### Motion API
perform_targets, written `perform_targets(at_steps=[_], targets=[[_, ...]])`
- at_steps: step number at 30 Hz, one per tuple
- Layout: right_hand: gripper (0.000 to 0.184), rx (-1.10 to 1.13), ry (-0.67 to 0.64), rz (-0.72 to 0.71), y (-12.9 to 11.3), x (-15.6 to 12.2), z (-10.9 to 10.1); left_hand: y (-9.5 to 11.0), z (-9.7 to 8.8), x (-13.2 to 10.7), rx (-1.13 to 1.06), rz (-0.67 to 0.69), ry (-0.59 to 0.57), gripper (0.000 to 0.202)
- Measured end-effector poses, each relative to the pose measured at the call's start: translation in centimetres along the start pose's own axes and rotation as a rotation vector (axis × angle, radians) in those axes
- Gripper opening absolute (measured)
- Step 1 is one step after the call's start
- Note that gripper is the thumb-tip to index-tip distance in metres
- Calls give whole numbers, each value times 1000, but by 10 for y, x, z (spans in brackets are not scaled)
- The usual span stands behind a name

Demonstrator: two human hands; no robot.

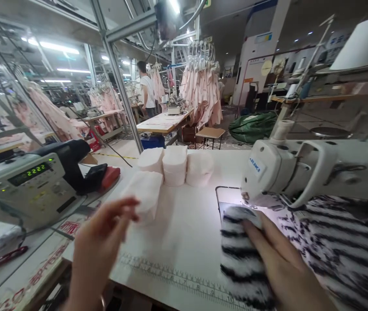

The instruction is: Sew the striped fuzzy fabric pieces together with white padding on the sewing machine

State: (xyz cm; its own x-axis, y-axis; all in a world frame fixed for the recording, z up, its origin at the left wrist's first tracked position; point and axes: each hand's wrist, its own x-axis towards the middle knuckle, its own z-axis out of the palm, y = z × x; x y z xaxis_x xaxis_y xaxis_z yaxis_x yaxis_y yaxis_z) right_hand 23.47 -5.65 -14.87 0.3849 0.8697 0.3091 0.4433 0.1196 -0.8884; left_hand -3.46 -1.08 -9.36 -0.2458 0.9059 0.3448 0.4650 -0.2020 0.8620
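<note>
White stacks (174,167): four; right hand (283,263): one striped piece (239,257).

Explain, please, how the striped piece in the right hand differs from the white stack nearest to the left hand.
The striped piece has dark and white bands; the white stack is plain.
The striped piece is gripped by the right hand; the white stack rests on the table.
Both look soft.
</note>
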Motion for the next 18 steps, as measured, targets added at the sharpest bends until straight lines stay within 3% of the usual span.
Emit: perform_targets(at_steps=[2, 3, 6, 9, 13, 18], targets=[[48, 298, -300, 300, -25, 19, 32, -2, -22, 50, 322, 140, 124, 39], [51, 324, -376, 314, -37, 27, 50, -5, -27, 73, 492, 146, 42, 43], [57, 279, -474, 293, -52, 45, 94, -19, -24, 121, 589, 135, -171, 50], [69, 147, -437, 231, -43, 47, 107, -32, -9, 139, 594, 158, -316, 49], [54, 52, -404, 130, -27, 21, 70, -34, -3, 140, 632, 221, -363, 39], [26, -73, -398, -160, -15, -24, -16, -8, -4, 126, 702, 366, -253, 38]])
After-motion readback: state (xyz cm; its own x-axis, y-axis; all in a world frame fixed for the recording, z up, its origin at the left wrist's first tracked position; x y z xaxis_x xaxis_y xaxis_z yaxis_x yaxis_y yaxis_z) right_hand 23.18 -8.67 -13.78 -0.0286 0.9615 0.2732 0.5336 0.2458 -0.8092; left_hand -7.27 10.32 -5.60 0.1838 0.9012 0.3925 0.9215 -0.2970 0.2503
